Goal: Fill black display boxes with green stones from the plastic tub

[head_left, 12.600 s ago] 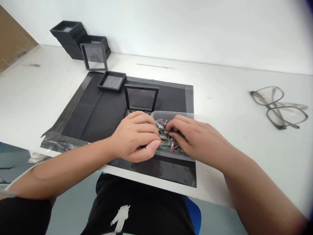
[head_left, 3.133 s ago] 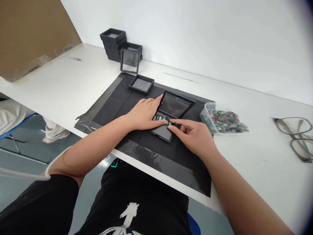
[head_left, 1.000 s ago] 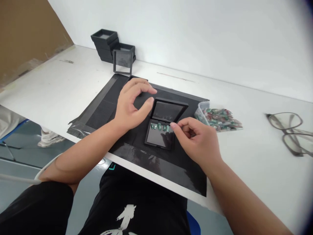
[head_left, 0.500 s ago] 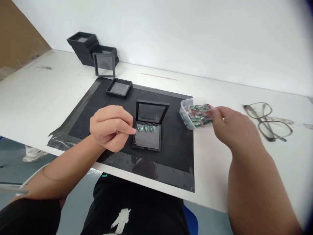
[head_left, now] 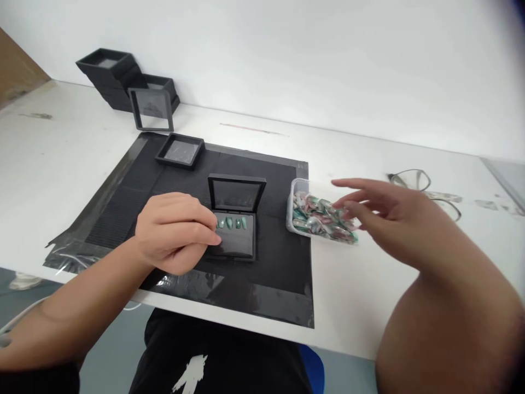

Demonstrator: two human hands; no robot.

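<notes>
My left hand [head_left: 178,232] is closed, its thumb and fingers pressed together over the left edge of an open black display case [head_left: 232,249]. Whatever those fingers pinch, if anything, is hidden. Inside the case lies a row of several green press-on nails [head_left: 229,222], partly covered by my fingertips, and its clear-windowed lid [head_left: 237,194] stands up at the back. My right hand [head_left: 377,210] hovers with fingers apart at the right side of a clear plastic tub [head_left: 290,210]. The tub is filled with green and reddish nails in clear wrapping [head_left: 324,219].
A black mat [head_left: 270,262] lies taped on the white table [head_left: 348,306]. Another black frame [head_left: 180,150] rests at its far left corner. Behind it stand an upright frame [head_left: 151,109] and stacked black frames [head_left: 109,76]. Eyeglasses [head_left: 410,178] lie behind my right hand.
My right hand has opened and lifted off the wrapped nails it was touching in the tub. The tub has turned slightly. My left hand stays closed by the case; the whole view has shifted.
</notes>
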